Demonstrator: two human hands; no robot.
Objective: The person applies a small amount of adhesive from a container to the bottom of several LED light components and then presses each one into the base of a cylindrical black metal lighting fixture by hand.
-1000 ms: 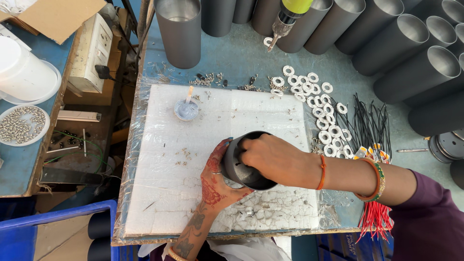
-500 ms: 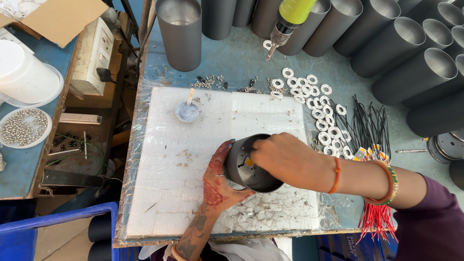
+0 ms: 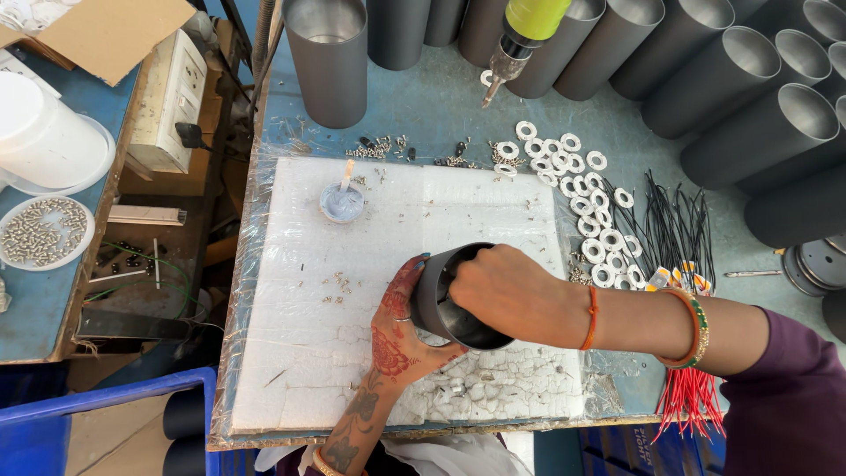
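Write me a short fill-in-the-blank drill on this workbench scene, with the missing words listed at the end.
1. The left hand steadies a dark ____ from outside while the right hand reaches into its open end.
2. The cylinder rests on a white ____ board.
3. The small dish of grey paste lies to the ____ of the white rings in the head view.
4. The bundle of thin wires beside the rings is ____ in colour.

Missing words: cylinder; foam; left; black

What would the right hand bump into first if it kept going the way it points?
The right hand points leftward, with its fingers inside the dark tube. Going straight on, it would probably meet the tube's inner wall first; the left hand cups the outside just beyond. Depth inside the tube is unclear.
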